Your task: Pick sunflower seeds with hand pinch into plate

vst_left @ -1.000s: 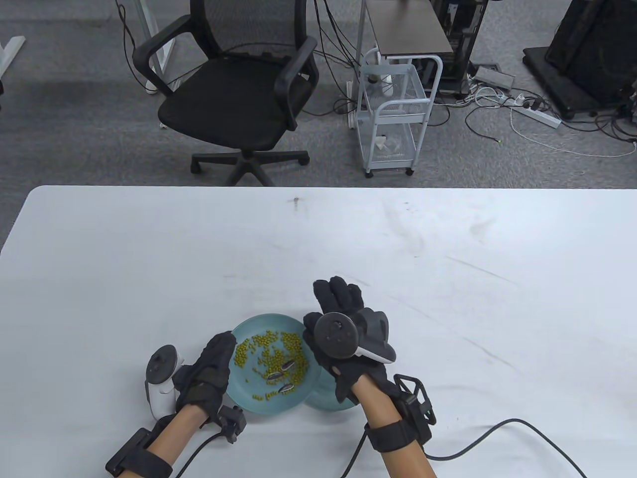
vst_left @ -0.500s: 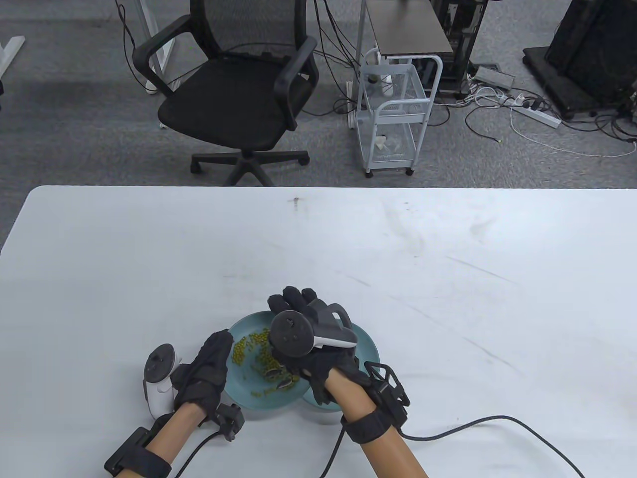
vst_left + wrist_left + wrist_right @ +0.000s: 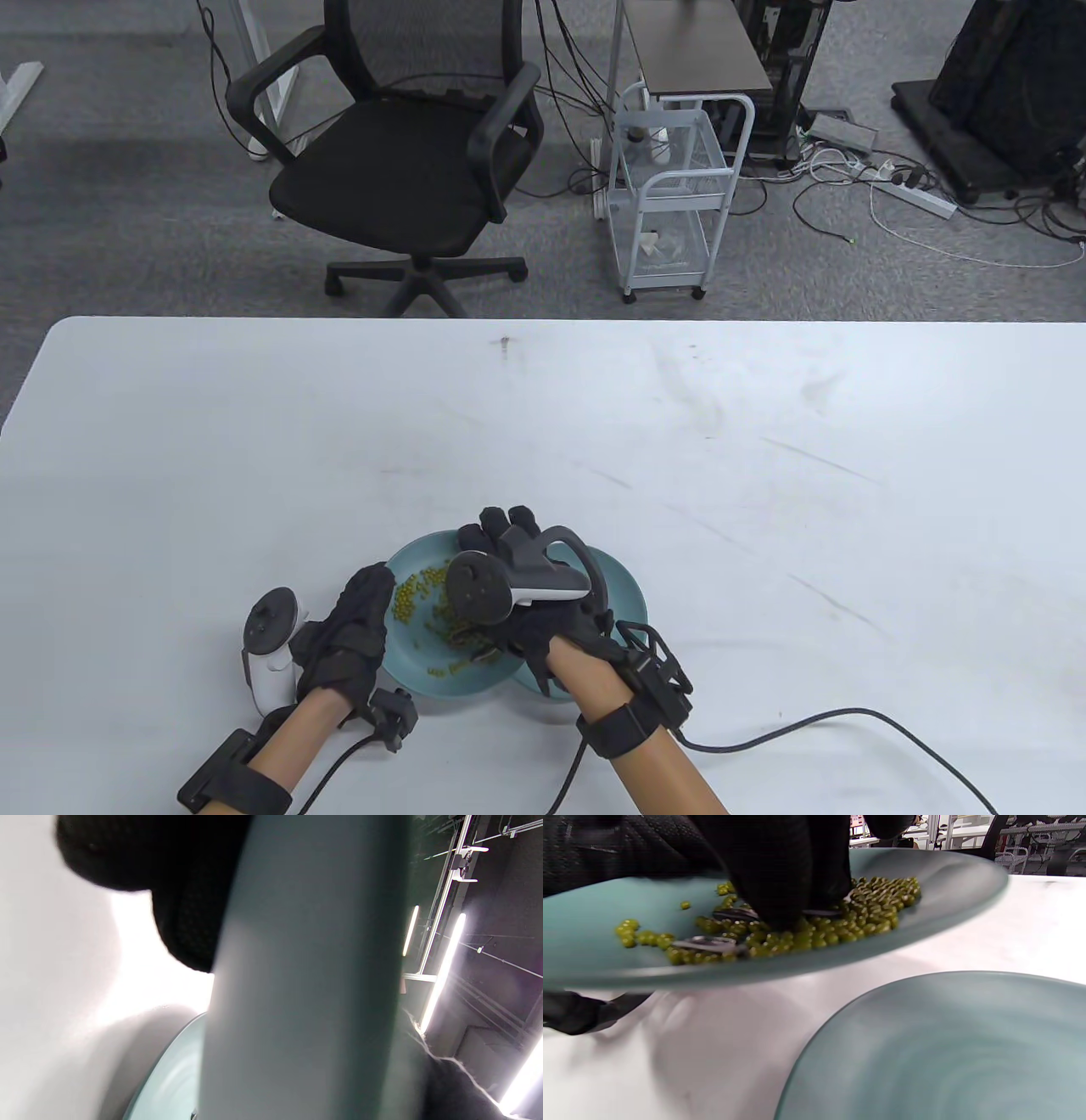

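Near edge of the tabletop (image 3: pixel 764 509), left of centre: two teal plates, overlapping. The left plate (image 3: pixel 416 671) carries small green beans (image 3: pixel 874 916) with a few striped sunflower seeds (image 3: pixel 706 943) mixed in. Its right side rides above the right plate (image 3: pixel 946 1052), which shows no seeds in the part visible.

Left hand (image 3: pixel 352 632): at the left rim of the left plate. The left wrist view shows a dark fingertip against the rim from the outside. It appears to steady or tilt the plate; whether the fingers close around the rim cannot be told.

Right hand (image 3: pixel 526 611): over the left plate. The right wrist view shows its fingertips (image 3: pixel 780 891) pressed down into the beans, close together, right beside a seed (image 3: pixel 734 914). The grip is nearly closed. Whether a seed is pinched between the tips cannot be told, since the glove hides the contact.

Judgement: pinch stage, transfer to the right plate not yet done.

Risks:
- Thick glove fabric, thin flat seed: the pinch may close on beans instead, or take beans along with the seed.
- Seed may slip out during the lift and fall on the tabletop.
- Left plate is raised and slanted; downward finger pressure could rock it and roll beans over the low rim onto the right plate or tabletop.
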`<control>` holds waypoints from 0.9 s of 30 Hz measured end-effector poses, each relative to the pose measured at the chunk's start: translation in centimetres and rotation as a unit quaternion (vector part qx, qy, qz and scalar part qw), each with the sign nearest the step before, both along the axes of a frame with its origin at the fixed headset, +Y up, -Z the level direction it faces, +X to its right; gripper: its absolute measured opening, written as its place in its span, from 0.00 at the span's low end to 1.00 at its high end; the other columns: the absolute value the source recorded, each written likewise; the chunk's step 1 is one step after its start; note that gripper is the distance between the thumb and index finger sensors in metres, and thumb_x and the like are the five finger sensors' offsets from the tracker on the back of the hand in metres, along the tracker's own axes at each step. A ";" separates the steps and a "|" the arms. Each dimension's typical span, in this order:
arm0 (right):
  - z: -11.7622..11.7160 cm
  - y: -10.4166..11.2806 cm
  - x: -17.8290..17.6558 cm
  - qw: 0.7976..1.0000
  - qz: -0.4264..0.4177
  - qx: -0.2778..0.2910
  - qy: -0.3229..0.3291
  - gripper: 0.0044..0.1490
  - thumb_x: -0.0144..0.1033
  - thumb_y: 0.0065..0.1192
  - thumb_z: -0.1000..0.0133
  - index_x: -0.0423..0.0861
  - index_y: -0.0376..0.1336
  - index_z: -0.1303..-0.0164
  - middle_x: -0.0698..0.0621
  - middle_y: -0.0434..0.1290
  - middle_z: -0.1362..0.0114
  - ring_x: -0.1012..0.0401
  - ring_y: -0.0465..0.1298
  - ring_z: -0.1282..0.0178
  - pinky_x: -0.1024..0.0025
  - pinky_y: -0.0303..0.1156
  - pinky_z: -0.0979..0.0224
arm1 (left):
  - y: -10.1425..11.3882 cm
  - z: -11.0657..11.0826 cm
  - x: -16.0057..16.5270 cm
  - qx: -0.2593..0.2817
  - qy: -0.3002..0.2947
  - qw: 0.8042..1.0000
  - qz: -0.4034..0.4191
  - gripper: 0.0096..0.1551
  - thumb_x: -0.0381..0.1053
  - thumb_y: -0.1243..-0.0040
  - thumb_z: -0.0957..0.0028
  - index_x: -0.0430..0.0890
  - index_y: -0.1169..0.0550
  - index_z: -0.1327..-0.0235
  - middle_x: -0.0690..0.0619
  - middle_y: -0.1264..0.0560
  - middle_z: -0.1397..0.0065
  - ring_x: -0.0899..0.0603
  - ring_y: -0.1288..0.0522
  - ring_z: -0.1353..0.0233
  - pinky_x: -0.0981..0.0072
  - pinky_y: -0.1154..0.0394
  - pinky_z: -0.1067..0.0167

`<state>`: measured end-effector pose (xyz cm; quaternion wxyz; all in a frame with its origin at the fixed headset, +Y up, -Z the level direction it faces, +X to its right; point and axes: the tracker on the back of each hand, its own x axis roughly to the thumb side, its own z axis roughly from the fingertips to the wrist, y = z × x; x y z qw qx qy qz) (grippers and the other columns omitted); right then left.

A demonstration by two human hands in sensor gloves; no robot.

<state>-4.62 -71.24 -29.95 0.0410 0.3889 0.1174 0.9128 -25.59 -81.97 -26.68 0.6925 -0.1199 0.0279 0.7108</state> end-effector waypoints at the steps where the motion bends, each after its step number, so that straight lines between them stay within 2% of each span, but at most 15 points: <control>1: 0.0 0.0 0.0 1.000 -0.002 0.004 -0.001 0.24 0.30 0.79 0.48 0.35 0.74 0.45 0.26 0.50 0.17 0.26 0.41 0.21 0.23 0.34 0.29 | 0.0 0.0 0.0 0.002 0.000 1.000 -0.003 0.27 0.56 0.59 0.31 0.41 0.41 0.29 0.39 0.23 0.45 0.42 0.14 0.62 0.54 0.20 0.63; 4: 0.1 0.1 0.0 1.000 -0.012 0.013 -0.001 0.21 0.30 0.79 0.48 0.34 0.75 0.48 0.26 0.52 0.18 0.26 0.42 0.21 0.23 0.35 0.29 | 0.0 0.0 0.1 0.006 -0.004 1.000 -0.005 0.27 0.56 0.59 0.32 0.41 0.41 0.29 0.39 0.23 0.45 0.42 0.14 0.62 0.54 0.20 0.63; 11: 0.0 -0.4 0.1 1.000 -0.012 0.004 -0.011 0.20 0.27 0.74 0.44 0.31 0.74 0.47 0.26 0.52 0.18 0.26 0.42 0.21 0.23 0.35 0.29 | 0.0 0.0 0.2 0.017 -0.009 1.000 -0.015 0.27 0.57 0.58 0.32 0.41 0.40 0.29 0.39 0.23 0.45 0.41 0.14 0.63 0.54 0.20 0.64; 27: 0.4 -0.5 -0.3 1.000 -0.003 0.019 -0.007 0.22 0.30 0.77 0.46 0.30 0.74 0.50 0.26 0.51 0.18 0.26 0.42 0.21 0.23 0.35 0.29 | -0.2 0.1 0.4 0.014 -0.011 1.000 -0.015 0.27 0.57 0.58 0.32 0.41 0.40 0.29 0.39 0.23 0.45 0.41 0.14 0.63 0.54 0.20 0.64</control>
